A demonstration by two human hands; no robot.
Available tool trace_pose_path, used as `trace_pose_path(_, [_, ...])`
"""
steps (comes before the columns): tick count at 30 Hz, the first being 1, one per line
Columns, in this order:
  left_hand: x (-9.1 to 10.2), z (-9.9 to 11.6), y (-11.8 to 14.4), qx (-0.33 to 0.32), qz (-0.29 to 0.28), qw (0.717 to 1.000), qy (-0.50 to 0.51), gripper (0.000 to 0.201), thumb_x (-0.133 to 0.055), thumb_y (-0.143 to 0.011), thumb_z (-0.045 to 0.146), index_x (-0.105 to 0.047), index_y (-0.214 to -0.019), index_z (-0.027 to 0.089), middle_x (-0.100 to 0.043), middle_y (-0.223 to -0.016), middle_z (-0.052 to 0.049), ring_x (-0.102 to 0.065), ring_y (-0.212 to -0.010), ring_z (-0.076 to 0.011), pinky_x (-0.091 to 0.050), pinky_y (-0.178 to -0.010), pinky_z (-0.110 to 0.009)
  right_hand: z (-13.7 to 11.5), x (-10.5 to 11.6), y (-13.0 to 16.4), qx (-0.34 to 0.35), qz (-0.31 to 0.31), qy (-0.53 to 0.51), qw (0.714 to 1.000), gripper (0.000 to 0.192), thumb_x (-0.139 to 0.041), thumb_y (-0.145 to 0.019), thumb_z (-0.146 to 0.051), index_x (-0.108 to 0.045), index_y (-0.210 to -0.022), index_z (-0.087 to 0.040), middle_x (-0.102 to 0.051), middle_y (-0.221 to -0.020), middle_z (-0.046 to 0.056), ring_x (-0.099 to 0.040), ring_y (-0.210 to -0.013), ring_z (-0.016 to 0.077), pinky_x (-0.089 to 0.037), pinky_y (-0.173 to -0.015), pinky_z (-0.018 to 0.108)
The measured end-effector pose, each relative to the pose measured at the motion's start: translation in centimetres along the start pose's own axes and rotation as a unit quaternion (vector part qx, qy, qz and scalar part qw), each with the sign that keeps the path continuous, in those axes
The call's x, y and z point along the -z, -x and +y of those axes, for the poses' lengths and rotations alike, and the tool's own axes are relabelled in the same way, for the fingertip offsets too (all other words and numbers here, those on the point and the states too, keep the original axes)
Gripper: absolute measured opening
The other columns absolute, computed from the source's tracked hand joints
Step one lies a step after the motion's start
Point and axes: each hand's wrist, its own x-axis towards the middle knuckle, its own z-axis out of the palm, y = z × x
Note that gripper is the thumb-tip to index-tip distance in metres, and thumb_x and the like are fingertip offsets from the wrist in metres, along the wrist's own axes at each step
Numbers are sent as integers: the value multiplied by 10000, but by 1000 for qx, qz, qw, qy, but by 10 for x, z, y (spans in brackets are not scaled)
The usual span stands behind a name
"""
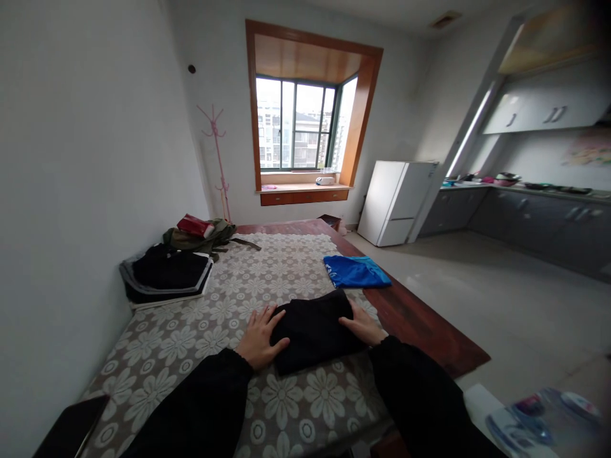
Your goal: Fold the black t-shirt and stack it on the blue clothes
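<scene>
A folded black garment (312,334) lies on the patterned tablecloth (281,394) in front of me. My left hand (260,337) rests at its left edge with fingers spread; the thumb and index finger touch the black cloth. At the right edge is my right hand (363,323), its thumb on top of the garment and its fingers curled at the side, partly hidden. Just beyond the garment, toward the right, a folded blue garment (356,271) lies partly on the cloth and partly on bare reddish wood.
Black folded items with grey trim (165,273) lie by the left wall, near a green backpack (198,235) with a red packet (195,225). A dark phone-like slab (71,426) is at near left. A plastic-wrapped pack (539,420) stands at near right. The table's wooden edge (429,331) runs along the right.
</scene>
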Motion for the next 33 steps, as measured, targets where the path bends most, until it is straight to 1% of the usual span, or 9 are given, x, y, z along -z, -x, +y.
trace_pose_path(6, [-12,-7,2,52,6,997,-57,866,-485,-858,714,-317,-1541,209,-343,-1587,-187,-250,-1487,-352,-158,-1198,-571,12,-1,13,-81,5,136,987,671,-523,-871,-589,-533,-1348,-118,-671,-1213,191,-630,-1133,342,-463,-939,406])
trace_pose_path(11, [-12,-9,4,111,11,993,-28,993,-487,-813,765,-352,-1500,61,-353,-1569,-236,-220,-1496,-358,-133,-1218,-514,16,4,8,-60,-43,123,990,586,-581,-858,-550,-588,-1288,-152,-640,-1269,172,-574,-1219,326,-420,-1011,392])
trace_pose_path(15, [-11,-13,3,149,41,987,36,848,-596,-784,694,-521,-1362,78,-358,-1563,-245,-202,-1497,-383,-142,-1216,-518,15,4,2,-64,-28,92,993,548,-639,-805,-483,-597,-1250,-165,-637,-1259,148,-554,-1241,311,-416,-1028,379])
trace_pose_path(18, [-10,-13,1,135,68,974,167,653,-713,-747,560,-594,-1235,142,-454,-1509,-216,-259,-1478,-387,-175,-1210,-522,13,1,1,-66,-14,48,997,477,-654,-771,-430,-606,-1167,-169,-662,-1188,134,-590,-1184,302,-443,-992,366])
trace_pose_path(20, [-11,-10,0,108,52,939,323,617,-732,-757,483,-547,-1253,167,-563,-1411,-198,-431,-1391,-364,-296,-1164,-512,13,-1,3,-68,-3,11,998,430,-659,-754,-401,-596,-1117,-181,-679,-1136,122,-614,-1138,301,-459,-969,374])
trace_pose_path(22, [-14,-4,0,94,11,870,483,680,-726,-781,447,-442,-1337,178,-668,-1261,-174,-615,-1206,-322,-442,-1054,-491,14,-4,6,-65,4,-34,997,400,-664,-745,-391,-574,-1085,-200,-690,-1095,104,-632,-1098,297,-473,-954,381])
trace_pose_path(25, [-19,7,1,117,-9,796,593,900,-763,-768,413,-247,-1472,191,-737,-1063,-120,-708,-1000,-276,-536,-926,-456,15,-5,10,-50,24,-105,993,413,-685,-733,-404,-545,-1077,-223,-693,-1079,85,-647,-1064,291,-491,-947,394])
trace_pose_path(30, [-13,17,2,94,54,780,617,1058,-775,-769,323,-63,-1552,310,-725,-1129,-73,-714,-973,-243,-555,-904,-426,11,-5,14,-43,64,-262,962,586,-786,-656,-425,-527,-1153,-253,-704,-1085,69,-662,-1063,312,-524,-943,441])
trace_pose_path(33, [-7,13,1,85,116,762,631,1007,-720,-807,295,-46,-1555,316,-709,-1199,-88,-709,-1000,-242,-545,-922,-438,6,-8,9,-94,11,-381,920,689,-814,-632,-419,-507,-1232,-275,-721,-1092,57,-693,-1027,312,-548,-921,463])
